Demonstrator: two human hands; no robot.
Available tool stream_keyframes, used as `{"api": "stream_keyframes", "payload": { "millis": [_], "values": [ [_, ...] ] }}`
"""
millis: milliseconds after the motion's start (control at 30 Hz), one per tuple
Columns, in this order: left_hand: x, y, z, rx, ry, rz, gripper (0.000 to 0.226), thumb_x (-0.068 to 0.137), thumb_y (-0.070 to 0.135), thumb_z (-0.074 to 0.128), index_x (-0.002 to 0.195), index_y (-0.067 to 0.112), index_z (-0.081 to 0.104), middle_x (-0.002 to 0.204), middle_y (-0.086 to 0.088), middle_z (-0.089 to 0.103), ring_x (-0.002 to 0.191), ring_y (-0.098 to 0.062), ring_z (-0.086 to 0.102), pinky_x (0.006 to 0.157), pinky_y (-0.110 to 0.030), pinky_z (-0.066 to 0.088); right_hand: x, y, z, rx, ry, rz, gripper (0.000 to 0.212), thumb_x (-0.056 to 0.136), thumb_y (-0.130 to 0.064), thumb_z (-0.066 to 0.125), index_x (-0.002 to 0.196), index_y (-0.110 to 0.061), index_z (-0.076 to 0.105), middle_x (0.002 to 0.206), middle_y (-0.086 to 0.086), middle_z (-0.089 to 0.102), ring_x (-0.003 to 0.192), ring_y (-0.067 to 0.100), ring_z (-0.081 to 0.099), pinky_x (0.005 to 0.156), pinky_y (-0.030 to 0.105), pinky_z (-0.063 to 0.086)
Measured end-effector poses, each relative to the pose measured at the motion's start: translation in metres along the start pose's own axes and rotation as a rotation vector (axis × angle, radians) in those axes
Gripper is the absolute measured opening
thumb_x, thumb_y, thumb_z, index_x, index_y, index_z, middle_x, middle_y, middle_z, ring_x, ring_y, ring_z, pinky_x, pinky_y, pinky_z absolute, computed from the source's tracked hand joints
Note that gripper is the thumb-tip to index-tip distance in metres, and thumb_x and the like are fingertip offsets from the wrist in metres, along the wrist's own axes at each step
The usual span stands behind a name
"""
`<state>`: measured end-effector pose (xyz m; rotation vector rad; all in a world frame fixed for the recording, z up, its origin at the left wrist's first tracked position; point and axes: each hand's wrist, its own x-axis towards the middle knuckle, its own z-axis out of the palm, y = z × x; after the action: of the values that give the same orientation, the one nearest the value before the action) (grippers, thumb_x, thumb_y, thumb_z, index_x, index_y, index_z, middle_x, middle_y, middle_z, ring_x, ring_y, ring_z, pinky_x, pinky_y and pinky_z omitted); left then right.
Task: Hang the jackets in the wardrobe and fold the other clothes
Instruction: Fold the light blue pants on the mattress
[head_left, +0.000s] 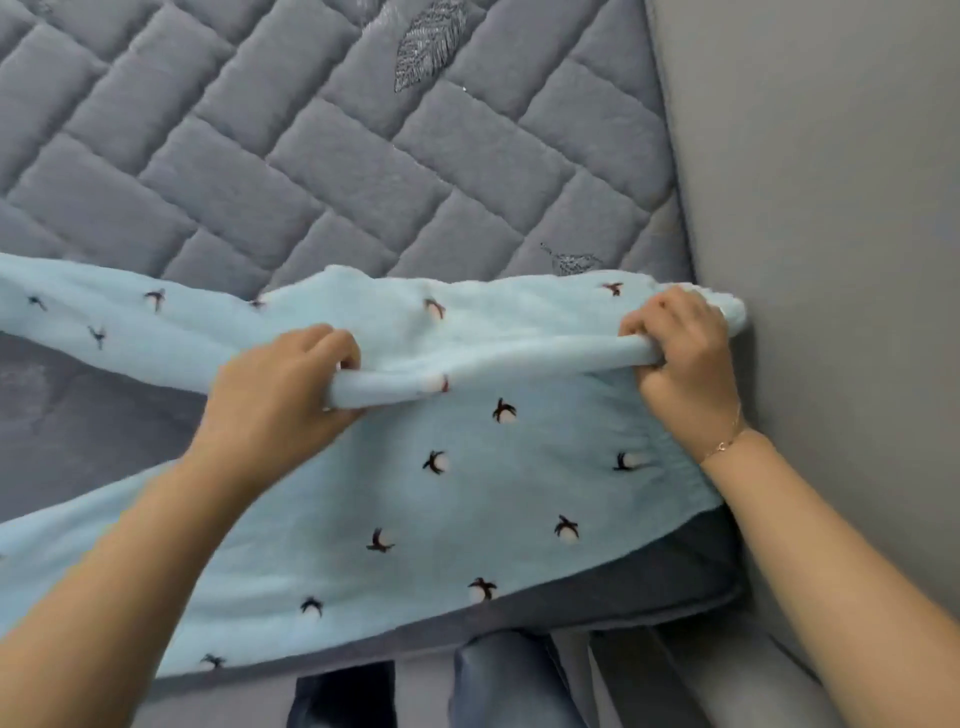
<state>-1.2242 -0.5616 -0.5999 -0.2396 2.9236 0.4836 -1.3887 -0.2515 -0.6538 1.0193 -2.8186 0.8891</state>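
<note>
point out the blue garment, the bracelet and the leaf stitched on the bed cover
blue garment (467, 499): head view, on the flat spread part below the hands
bracelet (724, 442): head view, on the thin chain at the right wrist
stitched leaf (428, 41): head view, on the middle of the leaf at the top

Both forearms are bare, with no sleeves in view. The right wrist wears a thin gold-coloured chain bracelet (727, 439) with a small ring-shaped charm. The left hand (275, 384) and right hand (680, 353) show no rings. Blue trousers (498, 686) cover the legs at the bottom edge.
</note>
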Motion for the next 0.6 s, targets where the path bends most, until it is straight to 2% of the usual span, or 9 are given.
{"api": "stream_keyframes", "payload": {
  "millis": [100,200,267,367,500,567,600],
  "values": [
    [-0.069,0.033,0.034,-0.073,-0.168,-0.039,0.031,0.070,0.028,0.084,0.087,0.027,0.057,0.083,0.009,0.058,0.069,-0.023,0.061,0.045,-0.026,0.032,-0.073,-0.011,-0.007,-0.012,-0.117,0.150,0.031,0.058,0.014,0.048,0.076,-0.007,0.063,0.079,0.008,0.051,0.072,0.030,0.048,0.066,0.042,0.036],
    [-0.112,0.056,0.082,-0.129,-0.357,-0.150,0.027,0.083,0.031,0.072,0.107,0.031,0.061,0.100,0.012,0.057,0.082,-0.020,0.063,0.051,-0.031,0.043,-0.135,-0.012,-0.002,-0.126,-0.260,0.334,0.040,0.051,0.022,0.052,0.075,-0.008,0.063,0.081,0.007,0.052,0.075,0.031,0.050,0.070,0.034,0.030],
    [-0.128,0.064,0.110,-0.122,-0.432,-0.197,0.030,0.088,0.028,0.063,0.117,0.032,0.060,0.109,0.009,0.056,0.090,-0.021,0.063,0.058,-0.034,0.046,-0.162,-0.011,0.002,-0.199,-0.323,0.402,0.039,0.051,0.025,0.061,0.072,-0.008,0.064,0.080,0.009,0.054,0.076,0.034,0.054,0.073,0.033,0.032],
    [-0.136,0.071,0.133,-0.176,-0.433,-0.258,0.030,0.087,0.020,0.062,0.117,0.025,0.063,0.110,0.004,0.059,0.087,-0.025,0.063,0.058,-0.033,0.040,-0.174,-0.009,0.002,-0.251,-0.357,0.426,0.028,0.060,0.019,0.069,0.068,-0.007,0.065,0.077,0.012,0.056,0.076,0.036,0.056,0.073,0.040,0.041],
    [-0.140,0.078,0.138,-0.214,-0.397,-0.247,0.019,0.083,0.018,0.066,0.101,0.023,0.063,0.092,0.005,0.059,0.068,-0.025,0.059,0.049,-0.029,0.028,-0.175,-0.006,-0.001,-0.312,-0.309,0.507,0.020,0.068,0.013,0.069,0.070,-0.007,0.067,0.078,0.011,0.058,0.077,0.036,0.054,0.073,0.038,0.035],
    [-0.143,0.081,0.141,-0.199,-0.429,-0.229,0.020,0.082,0.021,0.067,0.101,0.025,0.061,0.093,0.006,0.059,0.072,-0.024,0.060,0.051,-0.029,0.030,-0.186,-0.012,-0.002,-0.333,-0.266,0.575,0.020,0.069,0.015,0.066,0.070,-0.005,0.067,0.079,0.015,0.057,0.075,0.037,0.053,0.068,0.041,0.038],
    [-0.145,0.082,0.143,-0.177,-0.478,-0.224,0.024,0.084,0.024,0.064,0.107,0.026,0.060,0.100,0.005,0.059,0.081,-0.024,0.061,0.055,-0.031,0.034,-0.192,-0.017,-0.002,-0.329,-0.270,0.604,0.020,0.068,0.018,0.065,0.071,-0.003,0.067,0.080,0.017,0.057,0.076,0.038,0.053,0.066,0.043,0.040]
  ]
}}
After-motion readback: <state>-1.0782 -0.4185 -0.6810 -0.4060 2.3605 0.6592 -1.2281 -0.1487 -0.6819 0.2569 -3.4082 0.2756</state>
